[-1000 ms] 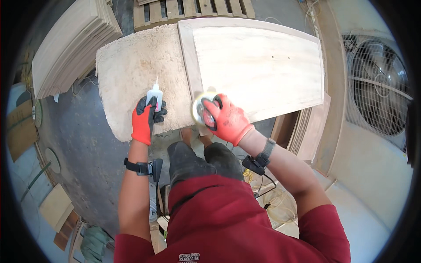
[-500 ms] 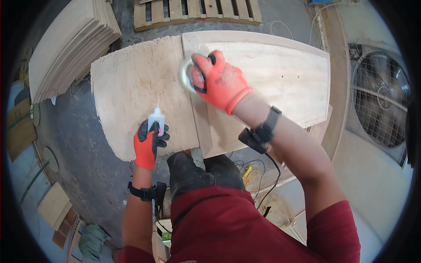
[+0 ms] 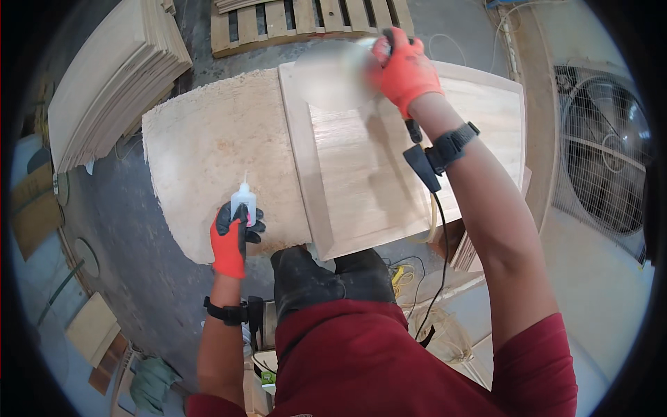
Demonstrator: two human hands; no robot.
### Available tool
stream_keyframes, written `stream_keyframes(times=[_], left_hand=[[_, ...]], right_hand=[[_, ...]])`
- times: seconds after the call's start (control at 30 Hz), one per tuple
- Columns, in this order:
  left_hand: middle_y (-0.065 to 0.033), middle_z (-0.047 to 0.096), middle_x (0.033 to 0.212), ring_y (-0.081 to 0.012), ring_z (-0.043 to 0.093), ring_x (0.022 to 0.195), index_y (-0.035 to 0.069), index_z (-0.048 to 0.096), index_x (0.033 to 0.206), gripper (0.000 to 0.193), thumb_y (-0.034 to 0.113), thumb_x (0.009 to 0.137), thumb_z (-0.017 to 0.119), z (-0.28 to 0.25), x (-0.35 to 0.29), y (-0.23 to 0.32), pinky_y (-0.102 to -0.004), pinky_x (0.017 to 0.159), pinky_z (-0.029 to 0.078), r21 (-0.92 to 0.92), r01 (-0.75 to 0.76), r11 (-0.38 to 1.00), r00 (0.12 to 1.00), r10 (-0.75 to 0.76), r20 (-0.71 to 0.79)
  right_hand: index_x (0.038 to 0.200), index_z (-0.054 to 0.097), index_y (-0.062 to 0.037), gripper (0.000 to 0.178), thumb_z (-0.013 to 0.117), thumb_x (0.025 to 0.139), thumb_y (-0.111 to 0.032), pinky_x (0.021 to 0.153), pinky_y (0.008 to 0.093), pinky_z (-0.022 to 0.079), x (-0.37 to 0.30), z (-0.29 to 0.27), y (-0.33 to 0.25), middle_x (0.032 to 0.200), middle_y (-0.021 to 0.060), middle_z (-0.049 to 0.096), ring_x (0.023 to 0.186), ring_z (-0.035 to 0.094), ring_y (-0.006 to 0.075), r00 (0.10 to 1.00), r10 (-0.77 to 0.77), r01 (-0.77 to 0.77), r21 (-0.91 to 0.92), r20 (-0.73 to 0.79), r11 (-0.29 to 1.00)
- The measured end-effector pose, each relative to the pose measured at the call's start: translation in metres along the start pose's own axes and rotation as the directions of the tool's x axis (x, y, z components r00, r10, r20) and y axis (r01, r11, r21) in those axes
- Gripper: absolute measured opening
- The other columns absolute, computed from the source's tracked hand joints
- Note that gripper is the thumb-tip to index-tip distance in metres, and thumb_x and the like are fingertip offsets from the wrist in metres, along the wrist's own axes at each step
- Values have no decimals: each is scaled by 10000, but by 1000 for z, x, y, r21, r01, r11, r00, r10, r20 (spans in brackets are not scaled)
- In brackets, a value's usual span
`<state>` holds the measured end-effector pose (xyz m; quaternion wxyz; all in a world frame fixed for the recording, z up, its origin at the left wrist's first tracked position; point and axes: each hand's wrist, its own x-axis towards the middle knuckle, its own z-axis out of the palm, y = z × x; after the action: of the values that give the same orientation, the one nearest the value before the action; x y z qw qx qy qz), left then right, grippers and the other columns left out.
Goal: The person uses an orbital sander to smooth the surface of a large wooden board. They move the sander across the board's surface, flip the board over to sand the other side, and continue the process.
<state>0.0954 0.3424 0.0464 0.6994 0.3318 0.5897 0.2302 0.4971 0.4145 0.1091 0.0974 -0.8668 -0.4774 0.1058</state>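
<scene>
My left hand (image 3: 231,243), in a red glove with black palm and fingers, is closed around a small white squeeze bottle (image 3: 243,199). Its thin nozzle points up and away from me, over a rough-edged wooden board (image 3: 208,139). To the right lies a framed wooden panel (image 3: 361,187), its frame edge meeting the board. Above the far part of that panel my right hand (image 3: 410,73), gloved the same way, grips a round sander (image 3: 380,52). A blurred patch hides most of the sander's disc and part of the panel's far edge.
Stacked curved wooden sheets (image 3: 114,83) stand at the far left, and a slatted pallet (image 3: 306,24) lies beyond the panel. A caged fan (image 3: 601,153) is set by the right wall. A black cable (image 3: 442,271) runs down from my right wrist strap; yellow cord (image 3: 401,276) lies below.
My right hand has moved away and to the right with the sander, off the seam between board and panel. My left hand, still holding the bottle, has shifted slightly nearer.
</scene>
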Motion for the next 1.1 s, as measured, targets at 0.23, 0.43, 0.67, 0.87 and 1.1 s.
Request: stream_keyframes(times=[0.23,0.43,0.67,0.87,1.1], left_hand=[[-117,687,892,-183,668,640,16,562,1216,381,349,1030,565,6,0,1,-277,492,506,78,-23,997,1000,24,-16],[-81,670,906,-144,616,646,56,556,1222,334,345,1061,512,32,-11,-3,-243,518,458,-30,-173,984,979,169,-114],[-84,650,907,-133,580,654,66,554,1246,351,356,1048,547,122,-18,16,-251,526,432,-92,-263,960,965,262,-25],[-65,666,881,-108,563,619,64,568,1185,382,413,1030,553,172,-7,8,-239,503,420,39,-277,960,953,279,-117],[-66,658,893,-103,555,615,81,547,1209,371,410,1038,534,160,-10,9,-218,485,395,-29,-267,963,963,265,-38]], right_hand=[[1454,414,-180,808,783,780,-429,993,479,507,10,-21,102,1387,224,487,1190,602,407,974,227,-227,-24,-9,974],[1458,410,-175,815,782,781,-435,1003,478,500,12,-58,185,1362,220,506,1205,589,397,939,344,-344,-11,-29,939],[1404,441,-163,732,759,796,-418,1000,482,501,10,-105,271,1353,224,518,1188,597,412,936,349,-348,30,-33,937],[1366,469,-148,673,733,807,-414,983,480,516,34,-127,346,1359,227,512,1159,617,409,928,372,-372,-5,-33,928],[1402,450,-151,725,737,801,-438,985,476,518,16,-159,412,1369,226,491,1166,618,415,907,420,-420,19,-22,907]])
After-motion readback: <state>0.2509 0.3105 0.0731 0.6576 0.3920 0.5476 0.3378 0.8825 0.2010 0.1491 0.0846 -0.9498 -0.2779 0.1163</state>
